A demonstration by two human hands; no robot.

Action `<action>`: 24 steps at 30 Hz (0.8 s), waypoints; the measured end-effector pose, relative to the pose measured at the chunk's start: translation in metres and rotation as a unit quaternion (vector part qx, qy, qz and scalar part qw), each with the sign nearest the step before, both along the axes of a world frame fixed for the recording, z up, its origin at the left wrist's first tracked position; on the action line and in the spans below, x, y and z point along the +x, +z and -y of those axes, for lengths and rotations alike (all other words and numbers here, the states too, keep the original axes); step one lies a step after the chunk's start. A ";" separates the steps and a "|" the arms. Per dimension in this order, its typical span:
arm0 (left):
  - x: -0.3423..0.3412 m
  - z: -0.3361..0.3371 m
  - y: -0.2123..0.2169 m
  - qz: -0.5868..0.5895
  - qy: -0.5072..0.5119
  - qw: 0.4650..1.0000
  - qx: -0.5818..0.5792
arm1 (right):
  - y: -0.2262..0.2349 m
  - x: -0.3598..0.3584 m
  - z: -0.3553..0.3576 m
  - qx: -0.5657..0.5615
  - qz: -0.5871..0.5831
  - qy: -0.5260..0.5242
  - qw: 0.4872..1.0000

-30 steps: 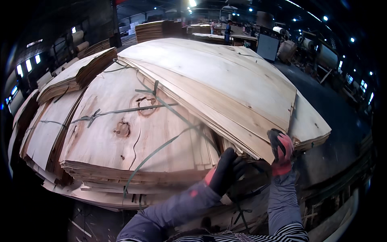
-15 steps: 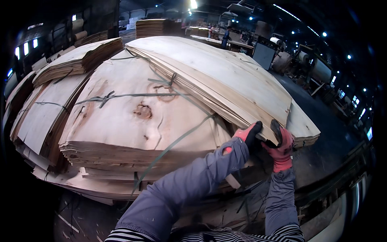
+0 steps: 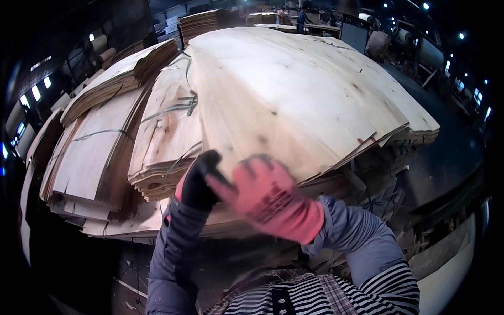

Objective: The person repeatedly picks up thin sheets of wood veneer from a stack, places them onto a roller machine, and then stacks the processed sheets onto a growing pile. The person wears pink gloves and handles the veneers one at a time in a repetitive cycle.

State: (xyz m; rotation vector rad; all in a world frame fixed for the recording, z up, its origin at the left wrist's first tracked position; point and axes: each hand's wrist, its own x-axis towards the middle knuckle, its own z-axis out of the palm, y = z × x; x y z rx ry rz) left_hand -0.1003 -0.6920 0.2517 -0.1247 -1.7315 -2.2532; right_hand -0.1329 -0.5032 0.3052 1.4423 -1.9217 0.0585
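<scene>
A broad stack of pale wood veneer sheets (image 3: 315, 100) fans out in front of me, its top sheets reaching down to my hands. My left hand (image 3: 197, 184), in a pink and black glove, is closed at the near left corner of these sheets, thumb up. Right beside it, my right hand (image 3: 270, 199) in a pink glove lies over the near edge, its fingers bent and smeared by motion. Its thumb side overlaps the left glove. Whatever lies beneath the right palm is hidden. Left of the sheets, a strapped veneer bundle (image 3: 165, 128) is partly covered by them.
More veneer bundles (image 3: 86, 152) stand at the left, with another pile (image 3: 123, 76) on top. Green strapping (image 3: 189, 105) crosses the covered bundle. A tall stack (image 3: 199, 26) stands at the back, near people (image 3: 303, 20). Wood scraps (image 3: 357, 178) lie below right of the sheets.
My hands have moved left from the right-hand corner, and the top sheets have swung left over the strapped bundle. My view has also shifted. My right hand now crosses in front.
</scene>
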 end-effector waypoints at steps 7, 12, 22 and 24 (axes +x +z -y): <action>0.016 -0.008 0.016 0.016 0.032 0.983 -0.178 | 0.030 -0.079 -0.079 -0.105 0.220 -0.020 0.970; -0.034 -0.028 0.045 0.234 -0.045 0.944 0.229 | 0.032 -0.278 -0.295 -0.139 0.086 -0.551 0.818; 0.002 -0.013 0.031 0.271 0.166 0.939 -0.128 | -0.062 -0.439 -0.449 -0.205 0.474 -0.022 0.856; 0.008 -0.044 0.054 0.271 0.144 0.935 -0.180 | -0.063 -0.444 -0.431 -0.204 0.484 -0.186 0.831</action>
